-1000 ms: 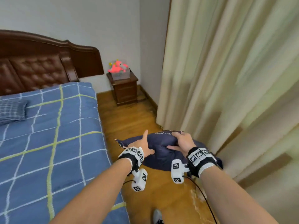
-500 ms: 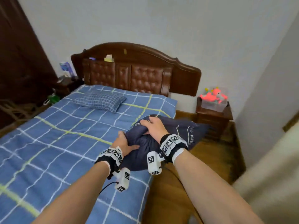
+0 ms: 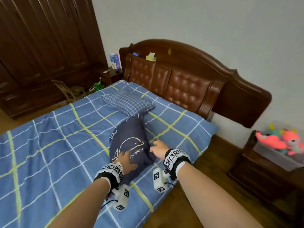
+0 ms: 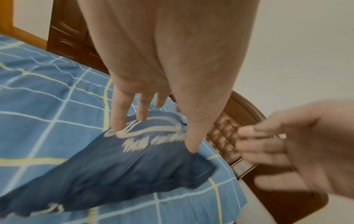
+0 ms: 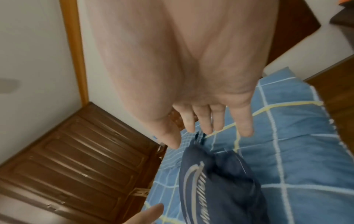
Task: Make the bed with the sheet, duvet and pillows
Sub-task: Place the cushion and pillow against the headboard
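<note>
While left hand (image 3: 125,160) presses soft navy pillow (image 3: 130,143), right hand (image 3: 158,148) open, checked sheet (image 3: 49,137)

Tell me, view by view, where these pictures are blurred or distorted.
Head view: wide-angle bend in the headboard, smeared toward its right end. Left wrist view: the right hand is motion-blurred and the navy pillow soft. Right wrist view: navy pillow's lettering smeared, palm looms large.

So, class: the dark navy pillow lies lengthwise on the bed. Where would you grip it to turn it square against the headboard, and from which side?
Probably the two near corners of the navy pillow, reached from the bed's edge. It lies long and soft, pointing at the headboard, its far end meeting the checked pillow. The left hand already rests there; the right hand is open beside it.
</note>
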### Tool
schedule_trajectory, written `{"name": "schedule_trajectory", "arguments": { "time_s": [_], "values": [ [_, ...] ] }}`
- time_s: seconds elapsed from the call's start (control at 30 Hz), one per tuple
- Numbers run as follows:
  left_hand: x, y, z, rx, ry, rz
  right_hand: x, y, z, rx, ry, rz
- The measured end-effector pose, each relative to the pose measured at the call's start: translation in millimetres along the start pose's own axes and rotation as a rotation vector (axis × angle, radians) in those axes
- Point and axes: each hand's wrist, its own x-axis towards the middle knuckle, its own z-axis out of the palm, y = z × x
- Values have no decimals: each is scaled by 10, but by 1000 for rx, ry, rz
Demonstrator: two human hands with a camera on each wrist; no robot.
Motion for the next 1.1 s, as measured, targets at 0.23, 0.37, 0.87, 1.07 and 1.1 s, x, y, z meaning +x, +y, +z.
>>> {"name": "schedule_trajectory", "arguments": {
  "time_s": [0.23,0.37,0.87,1.07,1.1],
  "values": [
    [2003,1587,605,21,-171,13,1512,927,-1785,-185,-8,124],
    [3130,2501,767,23,-289,23,2360,1084,-2839,-255,40,205],
    [6545,4070,1385,-151,-299,-252,6101,1997,-4648,-179,-123,351],
    [7673,4218,2391,-559,-395,-492,7301,3017,-4706,-273,-192,430],
    [7772,4245,2526,-660,-429,-573,7371,3130,-4688,-263,-219,420]
  ]
}}
